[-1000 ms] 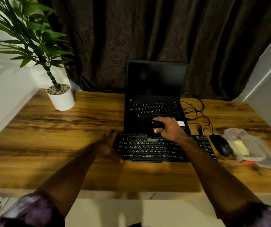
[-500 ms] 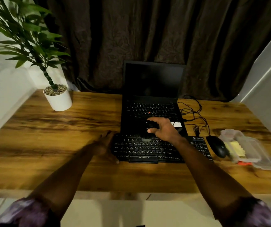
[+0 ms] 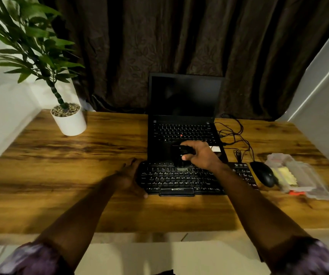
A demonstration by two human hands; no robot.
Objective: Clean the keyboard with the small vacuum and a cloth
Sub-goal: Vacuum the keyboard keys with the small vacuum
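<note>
A black external keyboard (image 3: 179, 180) lies on the wooden desk (image 3: 80, 155) in front of an open black laptop (image 3: 183, 116). My right hand (image 3: 201, 155) grips a small black vacuum (image 3: 181, 154), its lower end down on the keyboard's top rows. My left hand (image 3: 129, 175) rests against the keyboard's left edge, with the thumb at the front left corner. A yellow cloth (image 3: 287, 175) lies inside a clear plastic pack at the right.
A black mouse (image 3: 264, 173) sits right of the keyboard, with tangled cables (image 3: 235, 135) behind it. The clear plastic pack (image 3: 302, 177) lies near the desk's right side. A potted plant (image 3: 69, 121) stands at the back left. Dark curtains hang behind.
My right hand has held the vacuum on the keyboard's top rows throughout, edging slightly left. My left hand has stayed at the keyboard's left edge.
</note>
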